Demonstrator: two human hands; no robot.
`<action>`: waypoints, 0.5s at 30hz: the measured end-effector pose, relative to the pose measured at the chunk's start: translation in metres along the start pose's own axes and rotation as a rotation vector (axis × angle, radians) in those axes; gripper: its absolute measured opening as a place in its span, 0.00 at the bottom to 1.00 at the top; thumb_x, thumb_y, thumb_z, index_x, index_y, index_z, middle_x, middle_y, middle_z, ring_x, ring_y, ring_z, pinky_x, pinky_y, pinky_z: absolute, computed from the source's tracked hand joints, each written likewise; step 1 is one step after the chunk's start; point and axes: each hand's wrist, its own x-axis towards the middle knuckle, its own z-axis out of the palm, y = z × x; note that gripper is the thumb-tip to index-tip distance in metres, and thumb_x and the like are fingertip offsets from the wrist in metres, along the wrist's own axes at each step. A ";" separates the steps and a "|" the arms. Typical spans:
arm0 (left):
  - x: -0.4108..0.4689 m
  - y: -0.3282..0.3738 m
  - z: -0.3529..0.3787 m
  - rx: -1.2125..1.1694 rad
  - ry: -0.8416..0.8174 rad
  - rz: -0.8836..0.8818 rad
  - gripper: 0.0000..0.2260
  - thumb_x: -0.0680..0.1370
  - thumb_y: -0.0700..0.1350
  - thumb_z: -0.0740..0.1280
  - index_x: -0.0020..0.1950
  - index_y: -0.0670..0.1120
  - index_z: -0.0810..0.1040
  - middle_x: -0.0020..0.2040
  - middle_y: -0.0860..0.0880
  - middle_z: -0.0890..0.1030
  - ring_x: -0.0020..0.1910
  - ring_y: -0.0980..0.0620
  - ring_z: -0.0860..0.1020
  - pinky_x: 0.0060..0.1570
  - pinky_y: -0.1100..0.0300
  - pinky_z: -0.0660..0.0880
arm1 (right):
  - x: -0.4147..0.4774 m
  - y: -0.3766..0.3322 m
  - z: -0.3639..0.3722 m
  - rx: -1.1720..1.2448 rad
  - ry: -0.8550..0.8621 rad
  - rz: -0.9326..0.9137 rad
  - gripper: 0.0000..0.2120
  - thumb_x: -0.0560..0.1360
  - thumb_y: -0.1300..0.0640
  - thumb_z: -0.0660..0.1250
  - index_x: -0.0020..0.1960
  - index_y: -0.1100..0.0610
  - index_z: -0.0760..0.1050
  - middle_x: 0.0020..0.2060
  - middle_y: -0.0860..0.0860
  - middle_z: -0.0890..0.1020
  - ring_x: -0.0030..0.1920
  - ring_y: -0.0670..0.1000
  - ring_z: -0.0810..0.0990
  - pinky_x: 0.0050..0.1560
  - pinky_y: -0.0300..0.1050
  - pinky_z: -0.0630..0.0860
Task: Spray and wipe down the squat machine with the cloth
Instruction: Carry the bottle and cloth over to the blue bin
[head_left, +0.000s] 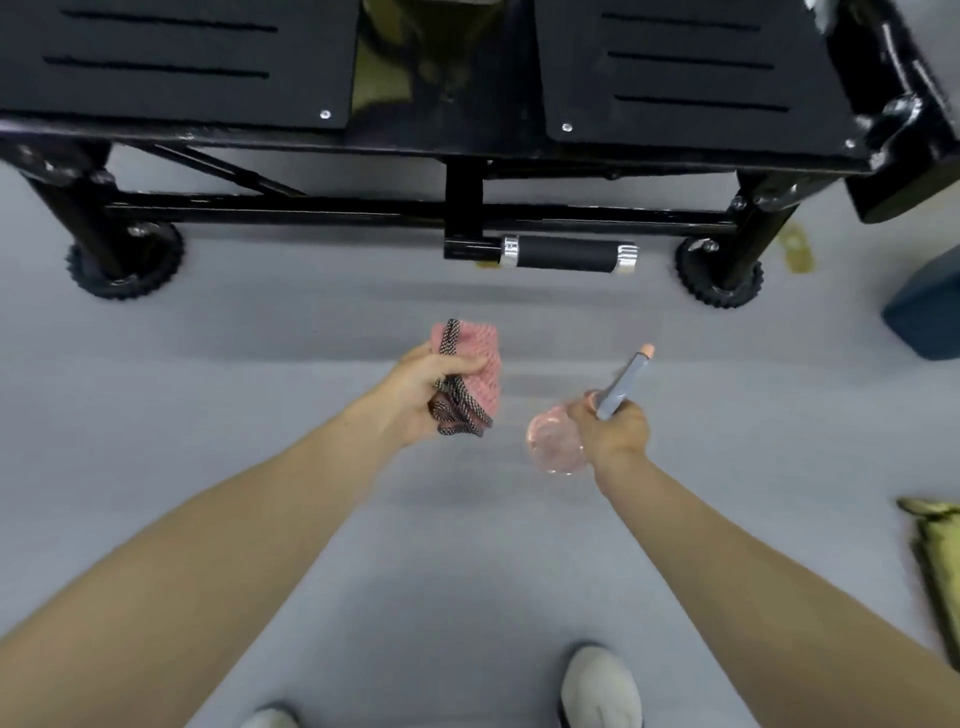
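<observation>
The left hand curls its fingers and thumb around a folded pink woven cloth with dark braided trim, held above the grey floor. Just right of it, the right hand grips the neck of a clear pink spray bottle with a grey trigger head, nozzle pointing far. The black steel squat machine spans the far side, well apart from both hands, its black foam-covered handle with chrome ends nearest them.
</observation>
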 end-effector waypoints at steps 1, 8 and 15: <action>-0.011 0.005 0.007 0.022 0.049 -0.013 0.15 0.75 0.32 0.65 0.60 0.42 0.75 0.46 0.42 0.82 0.38 0.46 0.83 0.34 0.53 0.81 | -0.015 -0.004 -0.004 0.002 -0.012 0.012 0.05 0.74 0.65 0.69 0.48 0.60 0.76 0.41 0.52 0.76 0.42 0.53 0.75 0.39 0.32 0.75; -0.103 0.060 0.092 0.160 0.152 -0.027 0.17 0.76 0.27 0.59 0.62 0.41 0.72 0.52 0.38 0.79 0.48 0.41 0.79 0.45 0.51 0.76 | -0.104 -0.078 -0.079 -0.033 -0.071 -0.058 0.09 0.73 0.64 0.70 0.44 0.58 0.69 0.32 0.45 0.72 0.36 0.49 0.73 0.30 0.30 0.67; -0.200 0.132 0.183 0.373 0.152 -0.027 0.15 0.77 0.28 0.60 0.60 0.42 0.75 0.52 0.42 0.80 0.52 0.41 0.78 0.53 0.49 0.75 | -0.170 -0.172 -0.197 -0.161 -0.068 -0.077 0.31 0.74 0.57 0.69 0.72 0.50 0.58 0.35 0.45 0.75 0.40 0.52 0.77 0.42 0.42 0.71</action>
